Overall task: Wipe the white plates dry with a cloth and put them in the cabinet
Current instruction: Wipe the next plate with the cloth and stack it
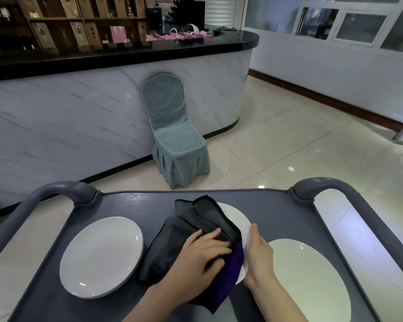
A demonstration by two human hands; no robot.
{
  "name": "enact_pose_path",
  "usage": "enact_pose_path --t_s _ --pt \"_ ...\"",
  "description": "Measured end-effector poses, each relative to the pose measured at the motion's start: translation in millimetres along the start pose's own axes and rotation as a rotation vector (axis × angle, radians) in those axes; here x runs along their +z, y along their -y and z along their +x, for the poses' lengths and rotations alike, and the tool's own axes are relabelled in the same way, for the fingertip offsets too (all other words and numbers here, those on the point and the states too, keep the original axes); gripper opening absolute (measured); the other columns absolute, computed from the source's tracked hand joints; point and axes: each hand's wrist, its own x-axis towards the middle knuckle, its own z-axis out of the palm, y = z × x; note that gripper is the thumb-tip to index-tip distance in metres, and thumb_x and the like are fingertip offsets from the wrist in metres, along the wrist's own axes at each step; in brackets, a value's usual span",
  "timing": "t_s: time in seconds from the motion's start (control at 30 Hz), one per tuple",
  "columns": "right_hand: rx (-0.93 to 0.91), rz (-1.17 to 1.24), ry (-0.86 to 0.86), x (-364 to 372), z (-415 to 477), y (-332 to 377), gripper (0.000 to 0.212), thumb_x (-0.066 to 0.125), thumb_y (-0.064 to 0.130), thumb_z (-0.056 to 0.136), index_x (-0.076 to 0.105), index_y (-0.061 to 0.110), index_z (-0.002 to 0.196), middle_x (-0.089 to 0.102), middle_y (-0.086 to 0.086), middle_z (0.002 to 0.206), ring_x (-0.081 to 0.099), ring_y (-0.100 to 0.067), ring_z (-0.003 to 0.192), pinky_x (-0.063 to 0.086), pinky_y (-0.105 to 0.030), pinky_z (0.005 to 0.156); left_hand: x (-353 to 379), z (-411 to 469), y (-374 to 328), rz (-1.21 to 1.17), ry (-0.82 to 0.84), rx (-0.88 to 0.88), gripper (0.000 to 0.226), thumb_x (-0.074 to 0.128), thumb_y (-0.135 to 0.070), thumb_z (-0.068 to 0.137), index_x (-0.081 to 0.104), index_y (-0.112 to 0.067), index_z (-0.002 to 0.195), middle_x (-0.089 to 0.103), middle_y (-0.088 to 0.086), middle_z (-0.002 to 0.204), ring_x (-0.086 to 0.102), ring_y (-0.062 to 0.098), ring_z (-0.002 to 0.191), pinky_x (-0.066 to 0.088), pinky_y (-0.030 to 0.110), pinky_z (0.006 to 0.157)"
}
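pressing flat, our left hand (pixel 200 254) lies on one dark cloth (pixel 184 231), fingers nearly straight and spread over its folds. the cloth covers most of the middle plate (pixel 239 219), with a purple corner hanging over the near rim. our right hand (pixel 260 256) touches that plate's right rim, thumb stretched along the edge; its other fingers are hidden, so we cannot tell whether they curl under. we count three white plates on the grey cart (pixel 130 203): the middle plate, a left plate (pixel 101 256) lying bare and apart, and a right plate (pixel 310 280) just beside our right wrist. two curved handles (pixel 63 189) rise at the cart's far corners. one covered chair (pixel 172 135) stands against one marble counter (pixel 79 101).
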Motion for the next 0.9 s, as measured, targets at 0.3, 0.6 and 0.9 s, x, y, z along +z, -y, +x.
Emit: enact_pose_path --t_s 0.3,0.6,0.9 --pt "0.043 0.031 0.025 6.8 -12.5 1.2 0.047 0.053 0.043 0.098 0.06 0.003 0.075 0.057 -0.011 0.073 0.055 -0.026 0.072 0.048 -0.04 0.069 -0.1 14.4 -3.1 -0.134 0.079 0.048 0.039 0.061 0.002 0.079 0.068 -0.015 0.114 0.06 -0.009 0.13 0.05 0.001 0.122 0.036 0.026 0.107" --pt "-0.052 -0.006 -0.038 -1.2 -12.8 18.1 0.046 0.053 0.042 0.098 0.064 0.005 0.074 0.067 -0.007 0.071 0.061 -0.025 0.067 0.048 -0.03 0.06 -12.5 6.8 4.4 0.376 0.156 -0.263 0.06 0.031 -0.059 0.096 0.021 -0.041 0.152 -0.005 -0.021 0.161 -0.004 -0.001 0.147 0.002 0.035 0.122" --pt "-0.071 0.01 -0.057 2.9 -20.5 22.8 0.045 0.051 0.043 0.099 0.067 0.005 0.08 0.07 -0.008 0.08 0.064 -0.025 0.074 0.051 -0.034 0.068 -9.7 -5.1 -24.5 -0.153 0.141 -0.033 0.048 0.035 -0.023 0.096 0.048 -0.03 0.141 0.041 -0.024 0.147 0.022 -0.013 0.138 0.012 0.015 0.116"
